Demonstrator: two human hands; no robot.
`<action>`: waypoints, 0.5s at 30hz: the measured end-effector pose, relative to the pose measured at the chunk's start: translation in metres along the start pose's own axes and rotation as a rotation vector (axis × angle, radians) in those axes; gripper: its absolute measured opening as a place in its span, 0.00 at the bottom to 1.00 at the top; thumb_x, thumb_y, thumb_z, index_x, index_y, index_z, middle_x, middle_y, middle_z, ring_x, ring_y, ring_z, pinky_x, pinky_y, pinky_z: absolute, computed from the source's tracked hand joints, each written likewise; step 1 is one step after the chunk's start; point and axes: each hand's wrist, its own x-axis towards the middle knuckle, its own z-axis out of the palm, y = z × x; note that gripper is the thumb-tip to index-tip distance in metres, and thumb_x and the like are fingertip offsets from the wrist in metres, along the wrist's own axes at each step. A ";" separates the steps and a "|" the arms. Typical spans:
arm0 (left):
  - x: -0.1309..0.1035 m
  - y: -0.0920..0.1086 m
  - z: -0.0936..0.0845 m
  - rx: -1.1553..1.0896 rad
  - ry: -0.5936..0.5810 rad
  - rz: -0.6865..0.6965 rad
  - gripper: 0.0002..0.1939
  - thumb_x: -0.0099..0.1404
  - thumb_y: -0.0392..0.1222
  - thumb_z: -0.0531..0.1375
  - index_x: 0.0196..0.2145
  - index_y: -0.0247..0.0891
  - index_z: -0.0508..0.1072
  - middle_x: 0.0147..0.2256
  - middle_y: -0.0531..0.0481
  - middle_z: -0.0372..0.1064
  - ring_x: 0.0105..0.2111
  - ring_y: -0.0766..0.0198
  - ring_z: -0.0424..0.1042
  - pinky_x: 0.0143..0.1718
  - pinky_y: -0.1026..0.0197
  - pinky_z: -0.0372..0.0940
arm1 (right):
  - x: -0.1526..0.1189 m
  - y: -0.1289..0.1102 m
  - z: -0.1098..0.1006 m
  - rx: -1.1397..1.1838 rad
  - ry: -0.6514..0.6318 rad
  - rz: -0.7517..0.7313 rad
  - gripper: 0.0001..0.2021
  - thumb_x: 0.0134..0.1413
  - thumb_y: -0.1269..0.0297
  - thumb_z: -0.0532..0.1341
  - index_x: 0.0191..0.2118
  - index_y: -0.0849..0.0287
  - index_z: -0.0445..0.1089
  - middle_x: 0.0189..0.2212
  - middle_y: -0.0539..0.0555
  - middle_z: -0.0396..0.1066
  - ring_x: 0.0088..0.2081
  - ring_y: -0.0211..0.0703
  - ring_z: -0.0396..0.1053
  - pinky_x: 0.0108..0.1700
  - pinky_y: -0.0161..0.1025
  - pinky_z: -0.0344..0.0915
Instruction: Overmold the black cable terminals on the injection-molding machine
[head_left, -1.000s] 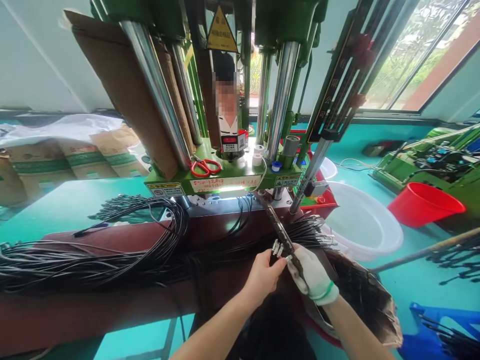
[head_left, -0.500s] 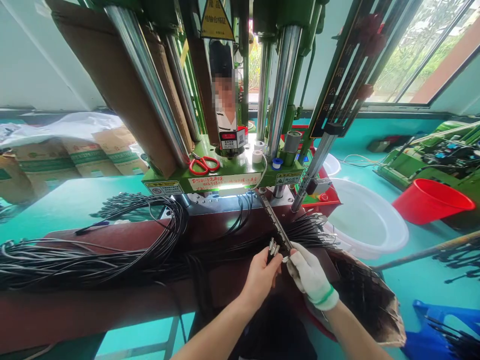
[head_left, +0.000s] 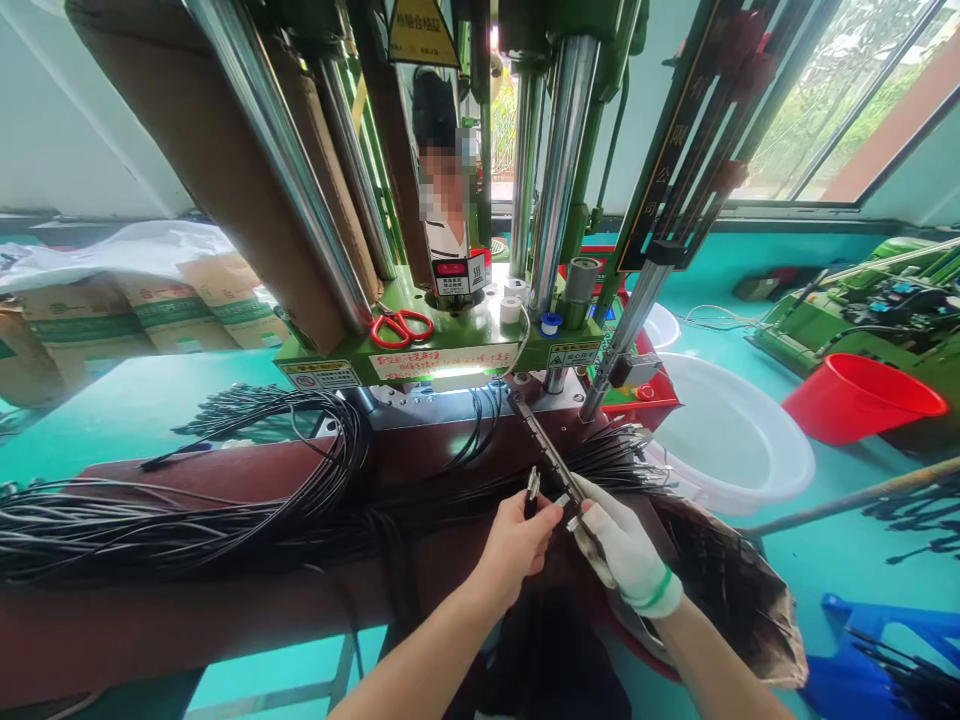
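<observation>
My bare left hand (head_left: 510,550) is closed on small metal cable connectors (head_left: 533,484), which stick up past the fingers. Between its thumb and finger, one connector reaches toward the edge of a long slotted metal bar (head_left: 546,447). My right hand (head_left: 621,548), in a white glove with a green cuff, is wrapped round the near end of this bar. The bar slants up and left, its far end at the metal bed of the green press (head_left: 540,350). Black cables with metal ends (head_left: 619,450) lie just behind the right hand.
A big bundle of black cables (head_left: 187,525) covers the brown bench (head_left: 300,625) on the left. Red-handled scissors (head_left: 403,326) rest on the press. At right stand a white tub (head_left: 720,430), a red bucket (head_left: 862,400) and a dark-lined carton (head_left: 784,640).
My left hand has turned slightly and moved its connectors, with one now out at the bar's edge. The right hand keeps its hold on the bar. The whole view has shifted slightly.
</observation>
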 end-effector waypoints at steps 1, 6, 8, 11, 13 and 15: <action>0.000 0.000 -0.001 -0.004 -0.004 -0.009 0.18 0.50 0.50 0.62 0.24 0.40 0.56 0.13 0.65 0.41 0.13 0.77 0.39 0.12 0.70 0.35 | 0.000 -0.001 0.000 -0.002 -0.004 0.001 0.30 0.52 0.51 0.55 0.57 0.65 0.53 0.13 0.42 0.54 0.11 0.25 0.43 0.08 0.23 0.42; 0.000 0.003 -0.002 -0.006 -0.009 -0.013 0.18 0.49 0.51 0.62 0.24 0.40 0.56 0.12 0.65 0.41 0.12 0.78 0.39 0.12 0.70 0.35 | -0.001 -0.004 0.002 -0.010 0.020 0.027 0.33 0.49 0.50 0.57 0.56 0.67 0.55 0.14 0.44 0.54 0.12 0.26 0.44 0.09 0.25 0.41; 0.000 0.004 -0.001 0.003 0.000 -0.005 0.18 0.48 0.51 0.63 0.23 0.39 0.56 0.12 0.65 0.41 0.12 0.78 0.39 0.11 0.71 0.35 | 0.000 0.000 0.002 -0.027 0.026 -0.016 0.32 0.49 0.50 0.57 0.55 0.66 0.56 0.15 0.44 0.54 0.14 0.27 0.45 0.11 0.27 0.43; 0.000 0.004 0.000 0.047 0.039 0.014 0.19 0.47 0.52 0.63 0.22 0.39 0.56 0.10 0.66 0.42 0.11 0.78 0.39 0.11 0.70 0.35 | 0.002 0.010 0.001 -0.113 0.002 -0.163 0.27 0.53 0.52 0.55 0.56 0.63 0.57 0.18 0.46 0.56 0.18 0.30 0.49 0.17 0.30 0.49; 0.001 0.004 0.000 0.092 0.066 0.053 0.19 0.48 0.54 0.62 0.22 0.39 0.57 0.10 0.65 0.44 0.10 0.77 0.41 0.10 0.70 0.37 | 0.002 0.013 0.001 -0.134 0.000 -0.195 0.26 0.54 0.53 0.54 0.55 0.62 0.58 0.18 0.46 0.56 0.18 0.30 0.50 0.18 0.30 0.50; 0.002 0.004 -0.001 0.126 0.107 0.141 0.19 0.52 0.56 0.59 0.23 0.37 0.60 0.13 0.62 0.47 0.12 0.76 0.46 0.11 0.70 0.43 | 0.002 0.011 0.002 -0.086 0.033 -0.138 0.28 0.53 0.52 0.55 0.55 0.64 0.58 0.17 0.46 0.55 0.17 0.29 0.48 0.15 0.29 0.47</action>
